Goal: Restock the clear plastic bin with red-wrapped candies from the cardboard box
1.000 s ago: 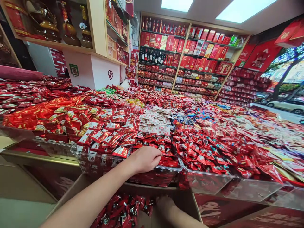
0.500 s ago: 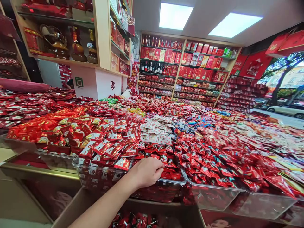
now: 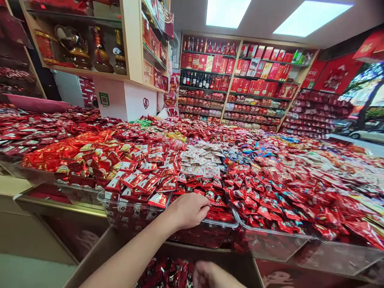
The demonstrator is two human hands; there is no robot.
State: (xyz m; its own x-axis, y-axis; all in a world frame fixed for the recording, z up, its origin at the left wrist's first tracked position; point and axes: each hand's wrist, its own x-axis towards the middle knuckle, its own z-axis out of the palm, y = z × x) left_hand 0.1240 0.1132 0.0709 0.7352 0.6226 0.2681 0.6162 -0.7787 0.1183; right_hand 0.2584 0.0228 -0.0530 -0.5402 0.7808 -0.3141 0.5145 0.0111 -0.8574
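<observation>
My left hand (image 3: 189,211) rests over the front of a clear bin (image 3: 223,222) of red candy packets. Its fingers are curled, and whatever they grip is hidden. Low in the view, my right hand (image 3: 210,275) is blurred beside dark red packets (image 3: 168,272) in an open box below the display. Left of my left hand, red and white packets (image 3: 144,180) fill another clear bin. White packets (image 3: 204,158) lie just behind it.
Red packets (image 3: 264,200) spread over the counter to the right, with orange-red ones (image 3: 69,150) at left. The bins' clear front walls (image 3: 273,246) line the near edge. Behind stand a white pillar (image 3: 112,98) and shelves of bottles and boxes (image 3: 207,64).
My right hand has come into view at the bottom, by the lower box. My left hand stays at the same bin, with its fingers more curled. The view has shifted slightly.
</observation>
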